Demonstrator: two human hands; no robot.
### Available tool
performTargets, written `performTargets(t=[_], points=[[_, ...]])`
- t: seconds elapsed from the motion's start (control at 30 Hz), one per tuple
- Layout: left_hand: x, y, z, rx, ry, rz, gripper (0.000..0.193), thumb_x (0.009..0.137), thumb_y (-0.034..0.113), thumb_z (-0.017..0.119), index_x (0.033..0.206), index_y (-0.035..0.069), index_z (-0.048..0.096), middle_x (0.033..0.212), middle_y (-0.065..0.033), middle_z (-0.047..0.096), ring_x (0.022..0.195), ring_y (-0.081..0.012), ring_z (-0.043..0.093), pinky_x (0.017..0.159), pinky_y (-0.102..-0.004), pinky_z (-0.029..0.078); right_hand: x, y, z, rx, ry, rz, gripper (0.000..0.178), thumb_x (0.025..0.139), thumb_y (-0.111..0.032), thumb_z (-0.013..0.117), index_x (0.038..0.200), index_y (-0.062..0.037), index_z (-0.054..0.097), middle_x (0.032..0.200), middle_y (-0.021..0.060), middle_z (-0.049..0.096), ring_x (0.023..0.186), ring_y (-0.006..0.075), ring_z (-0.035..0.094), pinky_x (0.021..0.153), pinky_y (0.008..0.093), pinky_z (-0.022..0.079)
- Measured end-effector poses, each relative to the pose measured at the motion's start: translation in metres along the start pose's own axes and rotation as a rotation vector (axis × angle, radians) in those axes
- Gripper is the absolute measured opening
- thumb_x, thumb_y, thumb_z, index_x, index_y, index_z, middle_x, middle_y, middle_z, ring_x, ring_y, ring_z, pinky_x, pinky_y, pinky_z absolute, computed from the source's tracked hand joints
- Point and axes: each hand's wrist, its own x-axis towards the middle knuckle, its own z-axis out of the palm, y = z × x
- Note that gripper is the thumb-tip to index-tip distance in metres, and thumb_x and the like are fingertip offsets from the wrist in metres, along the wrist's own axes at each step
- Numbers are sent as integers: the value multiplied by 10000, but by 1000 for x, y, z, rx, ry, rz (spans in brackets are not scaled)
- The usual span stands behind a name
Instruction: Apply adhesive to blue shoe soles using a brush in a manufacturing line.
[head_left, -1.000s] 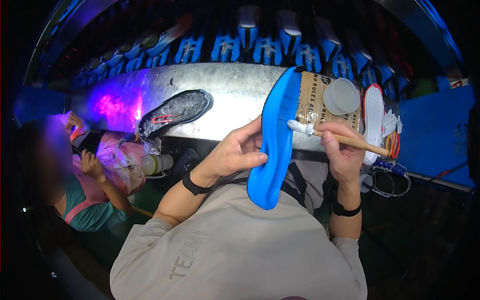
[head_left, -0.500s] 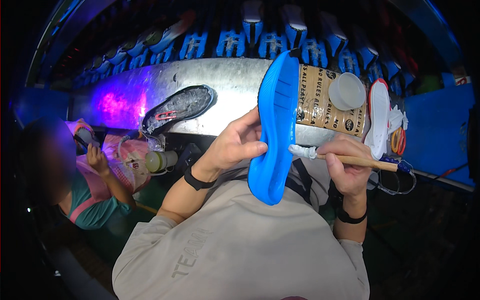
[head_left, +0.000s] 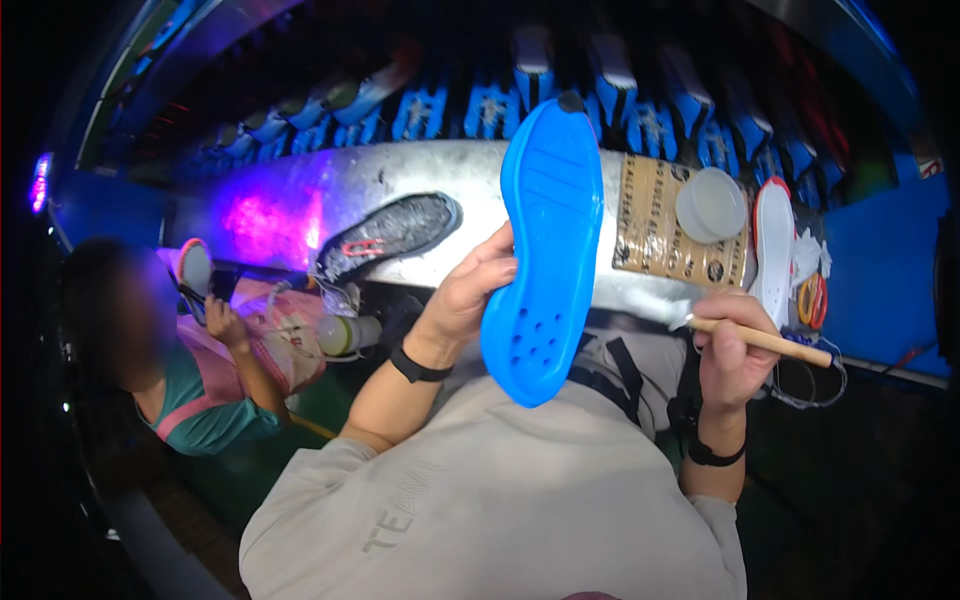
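**Blue sole (head_left: pixel 548 235) and brush (head_left: pixel 785 347) held apart**

At left, a co-worker (head_left: pixel 215 405) is sitting. Next, one dark shoe (head_left: pixel 395 240) lies on the metal bench (head_left: pixel 475 185). The left hand (head_left: pixel 470 295) grips the left edge of the blue sole, raised partly over the bench. Then a translucent cup (head_left: pixel 712 205) stands on a brown pad (head_left: pixel 655 235). The right hand (head_left: pixel 738 350) is closed around the brush handle. Rightmost is a white sole (head_left: pixel 772 245).

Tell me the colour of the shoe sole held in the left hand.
The shoe sole is bright blue, best seen in the head view.
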Motion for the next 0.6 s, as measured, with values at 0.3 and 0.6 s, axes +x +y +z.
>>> performTargets(t=[0.3, 0.6], points=[[-13, 16, 1, -851, -335, 54, 628, 1025, 356, 477, 1485, -39, 311, 1330, -272, 474, 1091, -381, 583, 914, -474, 550, -5, 51, 25, -140, 165, 158, 177, 951, -91, 577, 1058, 24, 659, 902, 82, 655, 798, 162, 603, 755, 276, 488], [-22, 37, 13, -748, -142, 18, 566, 1010, 391, 467, 1449, 41, 390, 1253, -208, 523, 936, -277, 583, 650, -346, 463, -21, 92, 33, -357, 0, -27, 176, 877, -19, 603, 1026, 40, 676, 952, 188, 689, 866, 314, 668, 797, 364, 520]])
